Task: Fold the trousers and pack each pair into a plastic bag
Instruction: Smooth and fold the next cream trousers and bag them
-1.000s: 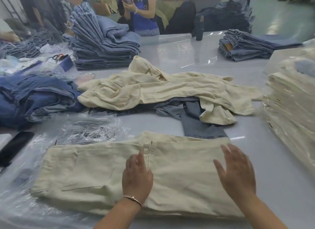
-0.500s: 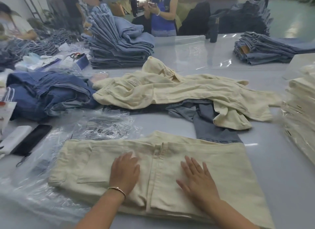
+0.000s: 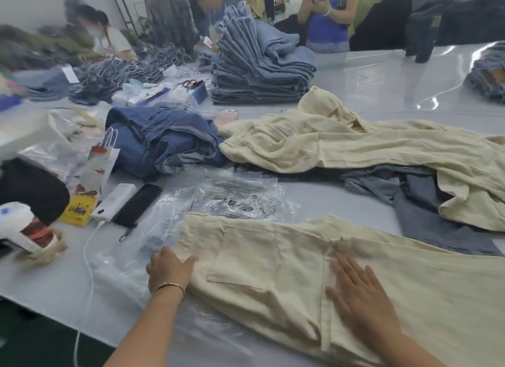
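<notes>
Trousers, right hand flat, left hand edge

folded trousers on table, plastic bags behind, phone left

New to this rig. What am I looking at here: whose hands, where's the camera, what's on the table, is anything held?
There is no robot. A person wears one wide-angle camera on the head, looking down at their own hands.

The left hand rests at the left edge of the folded cream trousers. The right hand lies flat on them. Neither clearly grips anything.

The trousers lie partly on clear plastic bags on a grey table. Behind them are unfolded cream trousers over a grey pair, plus a stack of folded blue jeans. At left sit a black phone and a white power bank.
</notes>
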`<act>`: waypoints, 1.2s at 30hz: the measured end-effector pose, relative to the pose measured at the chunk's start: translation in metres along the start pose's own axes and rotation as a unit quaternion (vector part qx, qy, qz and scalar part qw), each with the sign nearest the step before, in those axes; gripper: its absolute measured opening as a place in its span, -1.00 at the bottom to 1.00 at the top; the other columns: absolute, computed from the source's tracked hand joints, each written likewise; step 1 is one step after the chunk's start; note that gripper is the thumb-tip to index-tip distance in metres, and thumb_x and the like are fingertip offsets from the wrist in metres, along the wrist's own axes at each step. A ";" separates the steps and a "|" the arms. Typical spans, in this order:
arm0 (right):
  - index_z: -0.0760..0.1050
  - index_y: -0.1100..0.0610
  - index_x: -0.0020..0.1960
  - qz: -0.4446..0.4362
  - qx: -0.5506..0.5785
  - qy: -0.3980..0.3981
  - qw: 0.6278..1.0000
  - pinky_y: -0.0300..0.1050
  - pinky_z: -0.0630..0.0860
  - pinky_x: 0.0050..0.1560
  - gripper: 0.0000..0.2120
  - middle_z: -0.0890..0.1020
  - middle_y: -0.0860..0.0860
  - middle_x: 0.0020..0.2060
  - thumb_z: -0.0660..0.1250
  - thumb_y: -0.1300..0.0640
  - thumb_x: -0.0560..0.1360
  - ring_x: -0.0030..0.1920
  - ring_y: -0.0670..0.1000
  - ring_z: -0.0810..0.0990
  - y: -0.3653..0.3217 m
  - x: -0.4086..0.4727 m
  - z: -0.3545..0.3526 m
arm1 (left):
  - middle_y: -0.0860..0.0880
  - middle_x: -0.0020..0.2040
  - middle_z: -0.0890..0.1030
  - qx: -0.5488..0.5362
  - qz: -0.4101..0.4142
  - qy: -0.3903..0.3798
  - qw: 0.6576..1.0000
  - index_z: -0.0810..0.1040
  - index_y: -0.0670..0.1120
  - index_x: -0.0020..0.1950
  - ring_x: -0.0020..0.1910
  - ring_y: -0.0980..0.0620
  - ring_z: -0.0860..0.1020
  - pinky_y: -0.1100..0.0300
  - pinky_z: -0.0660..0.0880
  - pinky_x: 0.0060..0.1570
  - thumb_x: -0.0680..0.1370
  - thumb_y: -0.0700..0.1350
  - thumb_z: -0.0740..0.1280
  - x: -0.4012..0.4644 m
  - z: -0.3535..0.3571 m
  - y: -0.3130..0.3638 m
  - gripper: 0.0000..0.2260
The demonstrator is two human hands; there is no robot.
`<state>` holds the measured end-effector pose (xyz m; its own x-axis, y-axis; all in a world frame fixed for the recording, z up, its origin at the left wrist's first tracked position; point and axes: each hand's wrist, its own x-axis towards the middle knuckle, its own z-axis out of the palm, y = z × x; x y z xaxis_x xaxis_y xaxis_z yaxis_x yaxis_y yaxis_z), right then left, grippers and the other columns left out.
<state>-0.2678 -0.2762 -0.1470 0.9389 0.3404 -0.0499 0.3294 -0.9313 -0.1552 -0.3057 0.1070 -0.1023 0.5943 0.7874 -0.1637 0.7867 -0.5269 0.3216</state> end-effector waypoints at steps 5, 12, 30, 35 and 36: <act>0.10 -0.05 0.54 0.006 0.008 0.012 1.000 -0.23 -0.40 0.41 -0.42 0.08 -0.14 0.53 0.08 -0.22 0.58 0.48 -0.17 -0.12 -0.007 -0.001 -0.005 | -0.19 0.17 0.56 -0.088 -0.004 -0.049 0.995 0.50 -0.18 0.22 0.14 -0.23 0.52 -0.05 0.48 0.14 0.35 0.27 0.45 0.027 0.004 -0.015 -0.35; -0.15 -0.11 0.56 0.012 -0.028 -0.007 1.000 -0.14 -0.34 0.46 -0.40 -0.20 -0.20 0.53 -0.11 -0.27 0.59 0.51 -0.18 -0.25 -0.007 -0.001 -0.004 | -0.13 -0.35 0.65 -0.377 -0.017 -0.190 0.906 0.60 -0.24 -0.08 -0.47 -0.05 0.59 0.17 0.49 -0.48 0.38 -0.15 0.51 0.032 -0.030 0.018 -0.78; 0.58 0.32 0.03 0.227 0.682 0.051 0.693 0.08 0.62 -0.13 -0.81 0.69 0.25 -0.16 0.36 0.39 0.42 -0.17 0.20 0.69 0.070 -0.037 -0.139 | -0.05 -0.05 0.58 -0.267 0.428 -0.512 0.696 0.54 -0.09 0.17 -0.07 0.06 0.53 0.18 0.48 0.05 0.43 -0.12 0.42 -0.257 0.017 0.212 -0.68; 0.64 0.23 -0.03 0.227 0.721 0.082 0.650 -0.03 0.61 -0.30 -0.78 0.70 0.20 -0.12 0.44 0.30 0.32 -0.14 0.21 0.70 0.151 -0.072 -0.165 | 0.14 -0.12 0.62 -0.283 0.416 -0.180 0.845 0.62 0.07 -0.02 -0.10 0.19 0.53 0.22 0.45 -0.07 0.52 -0.14 0.38 -0.209 0.029 0.214 -0.88; 0.65 0.21 -0.04 0.229 0.724 0.082 0.645 -0.02 0.61 -0.30 -0.77 0.70 0.20 -0.11 0.45 0.28 0.30 -0.13 0.22 0.70 0.167 -0.079 -0.166 | 0.11 0.00 0.60 -0.221 0.426 -0.110 0.870 0.61 0.05 0.06 0.02 0.13 0.51 0.16 0.44 0.05 0.53 -0.12 0.36 -0.198 0.037 0.211 -0.86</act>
<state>-0.2702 -0.4798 -0.0050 0.9417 -0.0564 -0.3317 -0.3138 0.2089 -0.9262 -0.2513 -0.1722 -0.0366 0.9862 0.0658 0.1516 -0.0675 -0.6769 0.7330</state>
